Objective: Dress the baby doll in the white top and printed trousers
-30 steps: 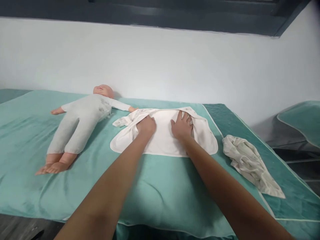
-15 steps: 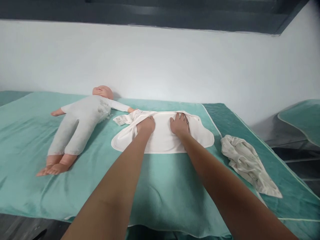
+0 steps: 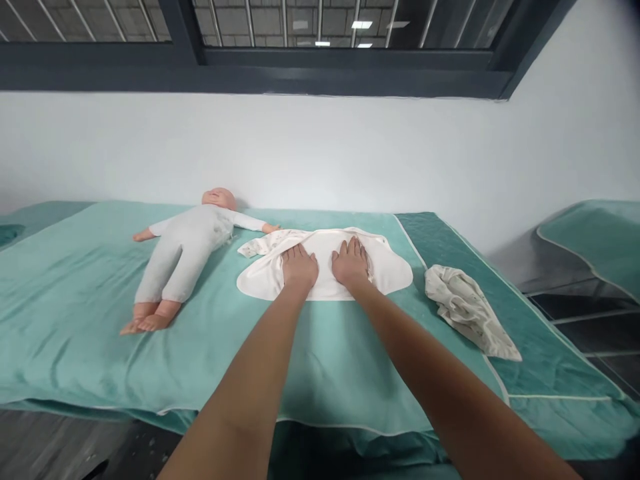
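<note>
A white cloth piece with curved side flaps [image 3: 325, 283], perhaps a baby garment, lies spread on the green bed cover [image 3: 320, 360]. On its left part my left hand [image 3: 300, 267] rests flat, fingers pointing away from me. My right hand [image 3: 351, 263] lies on its right part with fingers spread. Both palms press on the fabric and hold nothing. A folded, printed edge of the cloth [image 3: 257, 245] sticks out to the left, touching or nearly touching the doll's hand. The baby doll [image 3: 187, 233] in white clothes lies on its back at the left.
Right of the spread cloth lies a crumpled white printed cloth [image 3: 467, 310]. Behind the bed stands a white wall [image 3: 320, 153] below a dark-framed window with bars [image 3: 345, 60]. Another green-covered surface [image 3: 600, 233] is at the far right.
The camera view has tilted up, bringing the window into sight. My left hand has come out from under the cloth's folded edge and now lies flat on top. My right hand stays on the cloth.
</note>
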The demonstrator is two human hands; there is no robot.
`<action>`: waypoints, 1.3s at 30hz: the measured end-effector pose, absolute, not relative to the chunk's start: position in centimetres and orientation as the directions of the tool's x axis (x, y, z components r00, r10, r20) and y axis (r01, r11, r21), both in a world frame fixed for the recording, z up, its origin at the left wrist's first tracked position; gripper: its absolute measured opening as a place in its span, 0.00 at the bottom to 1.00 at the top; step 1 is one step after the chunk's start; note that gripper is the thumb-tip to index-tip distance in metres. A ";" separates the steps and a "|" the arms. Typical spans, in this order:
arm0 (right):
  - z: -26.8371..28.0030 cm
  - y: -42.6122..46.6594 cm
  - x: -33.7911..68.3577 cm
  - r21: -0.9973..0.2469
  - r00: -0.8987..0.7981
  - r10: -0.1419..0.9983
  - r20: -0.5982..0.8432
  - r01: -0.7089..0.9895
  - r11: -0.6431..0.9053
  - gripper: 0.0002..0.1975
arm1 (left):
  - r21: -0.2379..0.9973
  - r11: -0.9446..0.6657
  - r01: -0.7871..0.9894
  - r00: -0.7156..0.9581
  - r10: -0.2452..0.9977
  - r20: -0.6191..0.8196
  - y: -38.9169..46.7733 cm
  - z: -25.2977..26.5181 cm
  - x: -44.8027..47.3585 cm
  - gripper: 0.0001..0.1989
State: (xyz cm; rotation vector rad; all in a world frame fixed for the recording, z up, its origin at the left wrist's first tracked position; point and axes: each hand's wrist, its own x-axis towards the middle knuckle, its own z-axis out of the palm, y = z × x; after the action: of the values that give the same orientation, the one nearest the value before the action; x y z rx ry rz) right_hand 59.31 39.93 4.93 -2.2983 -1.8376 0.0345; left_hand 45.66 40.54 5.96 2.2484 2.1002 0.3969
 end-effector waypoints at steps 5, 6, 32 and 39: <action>5.4 37.6 59.3 -0.196 0.188 0.980 0.065 0.965 -0.172 0.34 | 0.194 -0.159 0.968 0.140 0.984 0.108 39.3 6.2 45.2 0.33; 5.5 37.2 59.3 -0.197 0.174 0.983 0.059 0.967 -0.159 0.33 | 0.193 -0.166 0.967 0.149 0.984 0.103 39.1 6.2 45.1 0.33; 6.8 36.7 77.9 -0.408 0.274 0.960 0.055 0.884 -0.229 0.15 | 0.169 -0.264 0.950 0.243 0.961 0.134 41.7 6.3 44.8 0.31; 6.4 37.0 78.4 -0.597 0.234 0.965 0.118 0.793 -0.119 0.17 | 0.192 -0.275 0.942 0.267 0.961 0.067 44.4 6.5 45.8 0.32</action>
State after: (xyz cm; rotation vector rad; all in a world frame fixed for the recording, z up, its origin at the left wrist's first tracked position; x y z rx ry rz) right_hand 78.45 37.01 6.42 -1.9608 -1.6059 0.4055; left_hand 45.80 44.43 6.49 2.4077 1.8179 0.2577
